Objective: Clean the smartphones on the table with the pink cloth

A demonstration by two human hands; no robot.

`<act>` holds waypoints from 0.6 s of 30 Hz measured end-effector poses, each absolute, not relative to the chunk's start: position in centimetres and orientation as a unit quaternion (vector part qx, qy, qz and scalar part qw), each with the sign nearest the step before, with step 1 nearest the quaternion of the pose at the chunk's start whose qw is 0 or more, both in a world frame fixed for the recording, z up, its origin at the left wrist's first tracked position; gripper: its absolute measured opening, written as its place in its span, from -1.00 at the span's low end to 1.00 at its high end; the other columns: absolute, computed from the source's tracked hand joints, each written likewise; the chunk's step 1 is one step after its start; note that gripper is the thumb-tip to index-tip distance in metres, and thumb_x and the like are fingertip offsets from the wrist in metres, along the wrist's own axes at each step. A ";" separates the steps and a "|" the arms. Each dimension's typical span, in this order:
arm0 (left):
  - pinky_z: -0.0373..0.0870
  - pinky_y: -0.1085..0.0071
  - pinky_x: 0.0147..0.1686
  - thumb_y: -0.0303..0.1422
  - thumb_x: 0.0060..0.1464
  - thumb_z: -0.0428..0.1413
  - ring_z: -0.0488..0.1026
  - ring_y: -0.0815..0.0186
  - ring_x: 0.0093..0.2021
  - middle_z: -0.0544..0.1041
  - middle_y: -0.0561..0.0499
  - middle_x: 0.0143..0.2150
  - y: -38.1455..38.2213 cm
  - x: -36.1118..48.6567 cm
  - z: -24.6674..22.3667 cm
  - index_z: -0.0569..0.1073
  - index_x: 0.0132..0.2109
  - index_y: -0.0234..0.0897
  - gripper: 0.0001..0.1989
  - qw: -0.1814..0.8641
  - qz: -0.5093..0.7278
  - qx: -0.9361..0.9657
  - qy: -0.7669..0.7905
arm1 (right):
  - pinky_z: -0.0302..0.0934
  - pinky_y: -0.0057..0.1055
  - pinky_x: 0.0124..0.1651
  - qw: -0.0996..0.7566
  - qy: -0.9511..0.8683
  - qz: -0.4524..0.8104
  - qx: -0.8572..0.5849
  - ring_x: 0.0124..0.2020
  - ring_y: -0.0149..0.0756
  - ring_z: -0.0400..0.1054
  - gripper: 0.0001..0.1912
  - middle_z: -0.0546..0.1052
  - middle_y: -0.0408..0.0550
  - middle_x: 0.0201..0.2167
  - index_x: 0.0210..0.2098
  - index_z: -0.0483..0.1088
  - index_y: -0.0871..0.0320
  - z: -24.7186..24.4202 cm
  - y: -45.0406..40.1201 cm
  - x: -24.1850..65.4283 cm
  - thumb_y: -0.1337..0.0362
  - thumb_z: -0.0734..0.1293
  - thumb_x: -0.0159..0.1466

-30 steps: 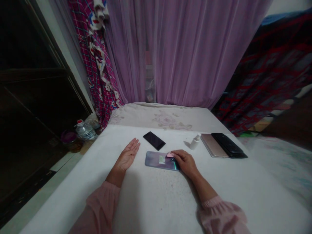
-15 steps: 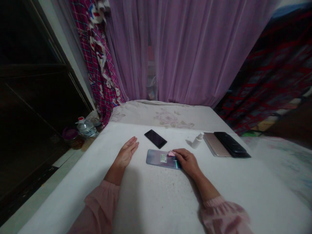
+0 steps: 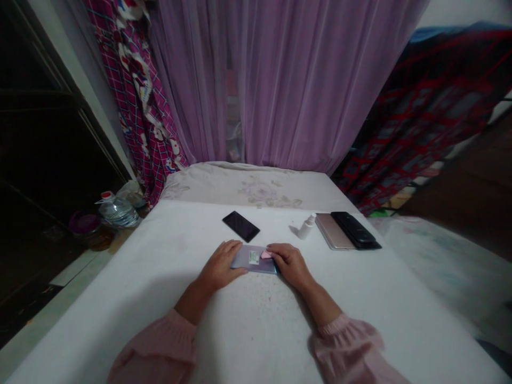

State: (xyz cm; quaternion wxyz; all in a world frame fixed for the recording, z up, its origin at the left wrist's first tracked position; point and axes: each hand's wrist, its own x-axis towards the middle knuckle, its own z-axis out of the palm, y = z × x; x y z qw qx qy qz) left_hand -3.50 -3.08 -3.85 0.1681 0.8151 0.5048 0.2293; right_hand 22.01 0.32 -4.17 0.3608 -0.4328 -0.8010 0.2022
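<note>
A shiny bluish-purple phone (image 3: 241,260) lies back up on the white-covered table, with a pale label (image 3: 254,257) on it. My left hand (image 3: 220,265) grips its left end, thumb along the near edge and fingers at the far edge. Pinched in my right hand (image 3: 290,262) is a small pink cloth (image 3: 265,254), which rests against the phone's back on the right half. My right fingers cover the phone's right end. Just beyond it lies a dark phone (image 3: 241,226), screen up and slanted.
A white spray bottle (image 3: 306,227) stands to the right. Past it are a rose-gold device (image 3: 334,232) and a black phone (image 3: 355,230), partly overlapping. A purple curtain (image 3: 300,85) hangs behind the table; a water bottle (image 3: 120,209) stands at left on a lower level.
My left hand has come right from beside the phone and taken hold of its left end. My right hand keeps the pink cloth on the phone's back. The view has shifted rightward.
</note>
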 end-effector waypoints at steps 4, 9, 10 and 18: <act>-0.02 0.04 0.28 -0.11 0.04 0.17 0.20 0.01 0.24 0.32 -0.19 0.22 -3.0 -3.5 -3.9 0.26 0.25 -0.25 -0.33 0.164 0.229 0.816 0.504 | 0.22 -0.14 0.10 0.347 -0.815 0.207 -0.414 0.05 -0.16 0.37 -0.77 0.51 0.02 0.01 -0.25 0.56 0.03 -4.4 -0.9 22.6 0.27 0.24 0.27; -0.01 0.03 0.28 -0.11 0.03 0.17 0.19 -0.01 0.24 0.32 -0.18 0.23 -2.9 -3.5 -3.8 0.27 0.23 -0.24 -0.34 0.177 0.231 0.814 0.502 | 0.22 -0.18 0.07 0.296 -0.807 0.209 -0.467 0.00 -0.17 0.38 -0.77 0.55 -0.03 -0.06 -0.27 0.57 -0.01 -3.9 -0.4 22.1 0.36 0.29 0.21; -0.01 0.04 0.28 -0.10 0.03 0.17 0.19 -0.01 0.24 0.32 -0.17 0.22 -2.9 -3.5 -3.7 0.27 0.23 -0.23 -0.35 0.178 0.233 0.814 0.501 | 0.23 -0.20 0.05 0.291 -0.805 0.210 -0.473 -0.04 -0.19 0.40 -0.76 0.56 -0.05 -0.11 -0.27 0.57 -0.01 -3.7 -0.1 21.9 0.38 0.29 0.19; 0.01 0.06 0.28 -0.13 0.02 0.17 0.21 0.02 0.23 0.33 -0.15 0.22 -2.8 -3.5 -3.7 0.28 0.23 -0.21 -0.36 0.169 0.230 0.811 0.511 | 0.24 -0.30 -0.10 0.266 -0.774 0.172 -0.549 -0.20 -0.21 0.40 -0.75 0.59 -0.08 -0.28 -0.21 0.56 -0.03 -3.0 1.3 20.1 0.34 0.26 0.24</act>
